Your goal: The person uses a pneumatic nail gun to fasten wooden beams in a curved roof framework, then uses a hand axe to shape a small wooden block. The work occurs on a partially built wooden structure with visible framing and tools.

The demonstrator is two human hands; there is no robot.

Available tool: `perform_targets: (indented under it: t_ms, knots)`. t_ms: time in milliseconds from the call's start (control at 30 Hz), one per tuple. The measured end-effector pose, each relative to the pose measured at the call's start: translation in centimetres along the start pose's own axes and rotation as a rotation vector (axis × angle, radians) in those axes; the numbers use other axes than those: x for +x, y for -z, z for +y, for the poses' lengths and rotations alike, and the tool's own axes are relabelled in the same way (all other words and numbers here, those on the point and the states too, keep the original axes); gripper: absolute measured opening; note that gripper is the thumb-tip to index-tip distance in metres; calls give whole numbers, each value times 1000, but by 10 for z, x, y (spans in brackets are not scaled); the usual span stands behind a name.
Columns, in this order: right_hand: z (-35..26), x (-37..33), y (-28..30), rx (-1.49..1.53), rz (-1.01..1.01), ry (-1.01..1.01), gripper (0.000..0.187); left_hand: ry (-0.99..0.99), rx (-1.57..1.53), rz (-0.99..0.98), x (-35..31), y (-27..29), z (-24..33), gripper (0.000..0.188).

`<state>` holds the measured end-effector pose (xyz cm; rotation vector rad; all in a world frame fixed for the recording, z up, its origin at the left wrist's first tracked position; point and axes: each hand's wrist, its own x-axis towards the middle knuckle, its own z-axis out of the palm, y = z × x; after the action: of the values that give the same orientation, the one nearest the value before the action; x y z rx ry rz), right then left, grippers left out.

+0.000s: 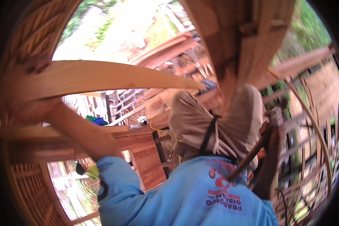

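My left hand (34, 109), blurred at the far left, is closed on a pale wooden plank (109, 77). Its palm is at the lower edge, and what look like fingertips show over the top edge. The plank tapers in view toward the middle, near my knees. On the right, my right hand (272, 132) is wrapped round the brown wooden handle of a hammer (248, 160). The handle slants down toward my blue shirt; the tool's head, by my fist, is blurred and dark.
A thick wooden post (231, 41) rises in front of my bent knees. Slatted timber stands at left, with a beam (64, 139) below the plank. A curved pale strip (312, 116) hangs at right. Far below are stacked boards (162, 47) and a yellow cord (160, 130).
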<state>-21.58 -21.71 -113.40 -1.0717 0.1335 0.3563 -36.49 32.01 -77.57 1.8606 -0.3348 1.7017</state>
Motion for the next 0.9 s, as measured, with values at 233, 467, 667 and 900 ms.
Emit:
perform_targets:
  t_ms: [233,467,667,900]
  knots:
    - [12,-24,-89,-23,-399,53,73,540,-814,-303,-88,-142,18,72]
    - [-66,-16,-154,-255,-591,426,92,576,-699,-316,-138,-175,14,70]
    - [-100,22,-223,25,-620,693,56,610,-650,-240,-172,-204,20,61]
    - [-108,23,-217,-255,-695,614,65,676,-681,-296,-202,-200,28,64]
